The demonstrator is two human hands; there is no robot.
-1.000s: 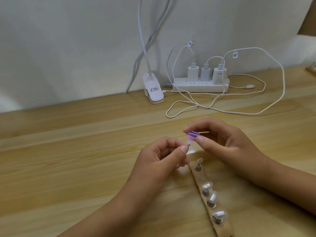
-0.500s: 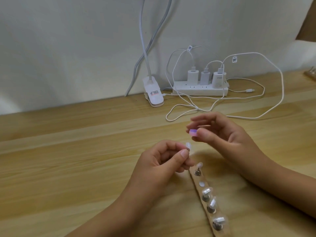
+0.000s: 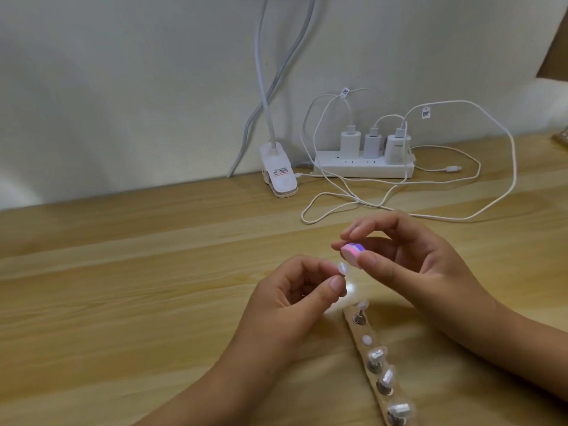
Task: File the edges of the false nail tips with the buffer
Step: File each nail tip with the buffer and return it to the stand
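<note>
My left hand (image 3: 295, 299) pinches the stem of a clear false nail tip (image 3: 342, 268) between thumb and fingers, holding it upright above the table. My right hand (image 3: 408, 262) pinches a small pink, white and purple buffer block (image 3: 353, 253) just right of and slightly above the tip, a small gap between them. Below the hands a wooden holder strip (image 3: 367, 348) lies on the table, carrying several more clear nail tips on metal stands (image 3: 375, 359).
A white power strip (image 3: 362, 167) with three chargers stands at the back against the wall, its white cables (image 3: 338, 207) looping over the wooden table (image 3: 123, 287). A white lamp clip (image 3: 279, 175) sits left of it.
The buffer has lifted off the nail tip, swung away and come back close to it, now turned with its pink and white face toward me. My left hand has stayed almost still with the tip.
</note>
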